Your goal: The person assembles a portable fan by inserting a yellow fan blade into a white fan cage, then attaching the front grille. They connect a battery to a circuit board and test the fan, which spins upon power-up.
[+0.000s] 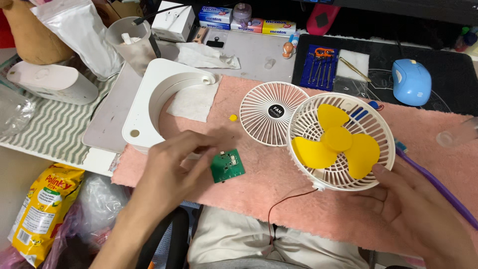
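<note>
1. The left hand (172,162) holds a green circuit board (227,166) by its left edge; the fingers are clamped on that edge, thumb on one side, fingertips on the other.
2. The circuit board sits just above the pink towel (279,184) that covers the bench, near the towel's front left part.
3. The right hand (416,209) supports the white fan housing (341,141) from its lower right rim; the fingers are spread apart and curled under the rim, thumb touching the grille edge.
4. A yellow three-blade propeller (336,141) sits inside the fan housing, face up.
5. The detached front grille (273,113) lies flat on the towel, touching the left side of the fan housing.
6. A thin dark wire (284,204) runs from the bottom of the fan housing across the towel toward the person.
7. A white ring-shaped base (149,99) rests at the towel's left end, with a small yellow cap (233,118) between it and the grille.
8. A blue tool kit (320,67) and a blue mouse (411,82) lie on the black mat behind the fan.
</note>
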